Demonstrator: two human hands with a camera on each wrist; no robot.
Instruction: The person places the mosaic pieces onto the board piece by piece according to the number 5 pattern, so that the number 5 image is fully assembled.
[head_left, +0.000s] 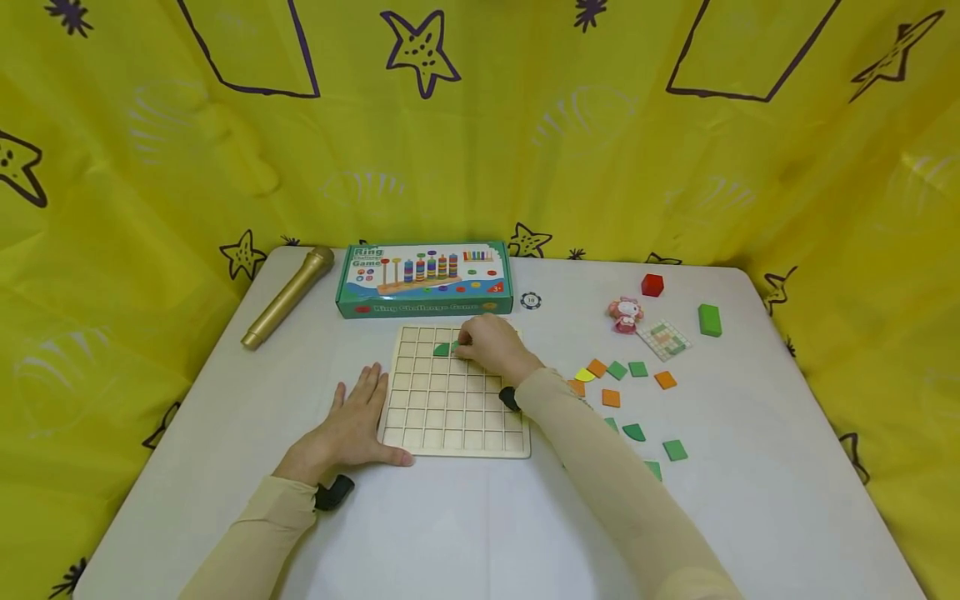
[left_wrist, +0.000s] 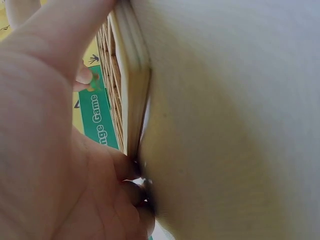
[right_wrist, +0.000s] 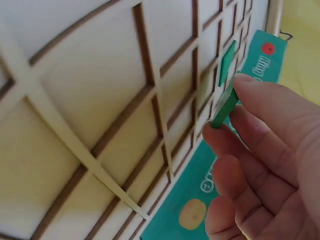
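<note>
A wooden grid board (head_left: 457, 408) lies in the middle of the table. My left hand (head_left: 352, 425) rests flat at its left side, fingers spread along the edge and thumb at the near left corner. In the right wrist view, my right hand (right_wrist: 265, 135) pinches a green tile (right_wrist: 226, 107) between thumb and forefinger, close over the grid. Another green tile (right_wrist: 227, 62), a quarter circle in the head view, sits in a cell just left of the pinched one. The right hand covers the board's far right part in the head view.
Behind the board stands a Ring Challenge Game box (head_left: 427, 283), with a gold microphone (head_left: 288, 298) to its left. At right lie a pattern card (head_left: 664, 340), a pink figurine (head_left: 625, 315), red block (head_left: 652, 285), green block (head_left: 709, 320) and several loose orange tiles (head_left: 611, 398) and green ones.
</note>
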